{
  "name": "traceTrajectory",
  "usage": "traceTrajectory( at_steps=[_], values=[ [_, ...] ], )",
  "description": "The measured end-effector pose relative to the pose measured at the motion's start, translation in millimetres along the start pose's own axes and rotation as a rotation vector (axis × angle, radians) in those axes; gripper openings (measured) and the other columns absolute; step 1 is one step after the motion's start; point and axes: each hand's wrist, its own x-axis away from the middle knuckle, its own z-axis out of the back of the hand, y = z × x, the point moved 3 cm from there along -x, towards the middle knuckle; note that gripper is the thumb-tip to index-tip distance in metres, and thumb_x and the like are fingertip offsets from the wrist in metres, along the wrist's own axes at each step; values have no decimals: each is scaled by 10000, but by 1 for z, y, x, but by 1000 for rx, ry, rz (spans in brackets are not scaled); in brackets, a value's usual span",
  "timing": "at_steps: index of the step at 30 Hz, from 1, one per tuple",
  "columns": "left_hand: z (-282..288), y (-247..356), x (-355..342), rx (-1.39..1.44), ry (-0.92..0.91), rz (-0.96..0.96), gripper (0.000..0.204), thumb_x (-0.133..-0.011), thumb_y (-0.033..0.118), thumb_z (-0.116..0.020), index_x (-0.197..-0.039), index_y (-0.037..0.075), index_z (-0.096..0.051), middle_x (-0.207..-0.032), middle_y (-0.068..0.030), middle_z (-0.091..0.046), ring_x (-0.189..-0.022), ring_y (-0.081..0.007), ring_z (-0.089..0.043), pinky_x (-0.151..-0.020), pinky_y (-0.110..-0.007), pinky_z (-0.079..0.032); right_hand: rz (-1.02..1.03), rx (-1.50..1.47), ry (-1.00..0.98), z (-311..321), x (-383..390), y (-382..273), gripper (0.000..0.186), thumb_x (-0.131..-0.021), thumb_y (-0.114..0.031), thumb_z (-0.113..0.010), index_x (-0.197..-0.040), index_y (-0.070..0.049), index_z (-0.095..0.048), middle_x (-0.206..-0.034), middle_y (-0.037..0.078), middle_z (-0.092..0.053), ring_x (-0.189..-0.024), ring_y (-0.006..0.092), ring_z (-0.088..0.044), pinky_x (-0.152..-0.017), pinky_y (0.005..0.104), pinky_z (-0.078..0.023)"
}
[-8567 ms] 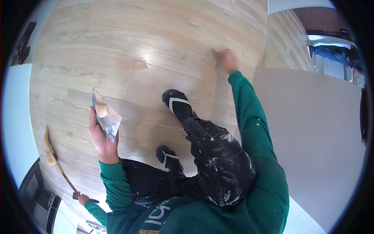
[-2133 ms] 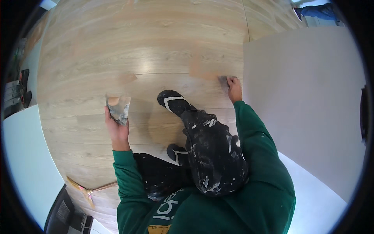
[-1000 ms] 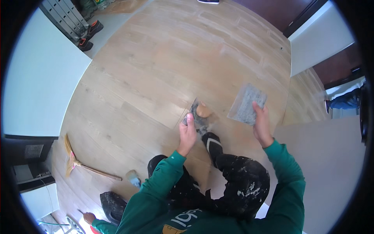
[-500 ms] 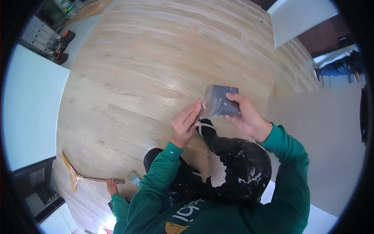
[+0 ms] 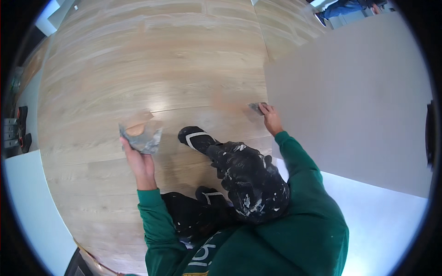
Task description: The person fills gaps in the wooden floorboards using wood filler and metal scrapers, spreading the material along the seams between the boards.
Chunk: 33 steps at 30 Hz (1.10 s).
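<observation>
In my left hand (image 5: pixel 138 162) is a broad, flat grey scraper plate (image 5: pixel 149 143), gripped at its near edge with the fingers underneath. A lump of tan putty (image 5: pixel 136 130) lies on it. My right hand (image 5: pixel 270 118) is closed on a small grey scraper blade (image 5: pixel 256 109), held low over the wood-plank floor (image 5: pixel 216 69) beside the edge of a large pale panel (image 5: pixel 350 106). The scraper's handle is hidden by my fingers, and I cannot tell whether its blade touches the floor. A faint orange-tan patch (image 5: pixel 228 101) shows on the planks left of the blade.
My paint-spotted knee (image 5: pixel 251 184) and dark shoe (image 5: pixel 195 137) are between my hands. A white cabinet side (image 5: pixel 32 198) borders the left, with dark shoes (image 5: pixel 23 129) beyond. A broom handle (image 5: pixel 99 264) shows at lower left. Another person's legs (image 5: pixel 338 9) are at the far right.
My hands were together in front of me over a dark plate; now they are apart, left hand to the left, right hand beside the panel. The whole view has shifted toward the right-hand panel.
</observation>
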Motion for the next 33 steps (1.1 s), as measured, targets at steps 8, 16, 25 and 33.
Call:
traceTrajectory(
  at_steps=[8,16,25,33],
  values=[
    [12,-7,-3,-8,-36,116,516,-1025,417,-385,-1408,73,-410,-1410,-95,-480,-1281,-272,-475,-1070,-451,-408,-205,138,68,-65,17,18,553,-805,26,-502,-1341,-109,-506,-1219,103,-549,-1155,333,-488,-982,463,-417],
    [-5,-5,10,-44,-42,218,532,-1023,432,-394,-1403,60,-406,-1400,-76,-481,-1259,-248,-485,-1055,-409,-405,-199,144,-95,-35,21,9,558,-781,47,-522,-1322,-87,-526,-1193,119,-554,-1126,349,-485,-983,455,-399],
    [-1,-14,1,-47,-116,261,544,-1016,457,-400,-1385,57,-419,-1371,-78,-494,-1234,-235,-497,-1043,-386,-411,-119,58,40,-55,-19,19,437,-837,-21,-499,-1263,-84,-572,-1135,135,-573,-1104,349,-501,-988,490,-389],
    [-8,-4,12,46,-143,317,547,-1013,462,-397,-1377,56,-445,-1343,-82,-530,-1206,-263,-524,-1026,-417,-433,-30,-171,-2,-6,0,-26,459,-803,60,-516,-1239,-58,-599,-1179,146,-590,-1082,368,-537,-944,429,-455]
  ],
)
